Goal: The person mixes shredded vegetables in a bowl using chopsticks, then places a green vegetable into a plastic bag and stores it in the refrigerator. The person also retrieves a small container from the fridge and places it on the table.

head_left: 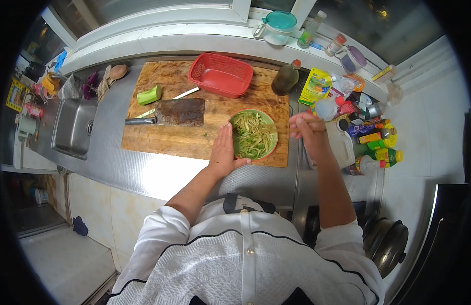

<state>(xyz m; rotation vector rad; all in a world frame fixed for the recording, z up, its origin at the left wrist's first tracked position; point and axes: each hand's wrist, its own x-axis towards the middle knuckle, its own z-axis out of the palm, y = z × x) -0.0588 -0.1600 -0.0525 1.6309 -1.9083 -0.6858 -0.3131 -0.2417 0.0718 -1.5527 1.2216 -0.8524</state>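
Observation:
A green bowl with an orange-red rim (276, 142) sits on the right part of a wooden cutting board (174, 141). It is filled with thin pale-green and brownish vegetable shreds (252, 133). My left hand (225, 148) grips the bowl from its left and near side, fingers along the wall and thumb at the front. In my right hand (309, 127) is a pair of wooden chopsticks (283, 129), whose tips reach into the shreds from the right. Left of the bowl, a cleaver (180, 112) with a dark, stained blade lies flat on the board.
A red plastic basket (222, 76), a cut piece of green vegetable (149, 95) and an oil bottle (285, 78) stand along the board's far side. Several bottles and packets (357, 122) crowd the right. A steel sink (75, 129) is at left.

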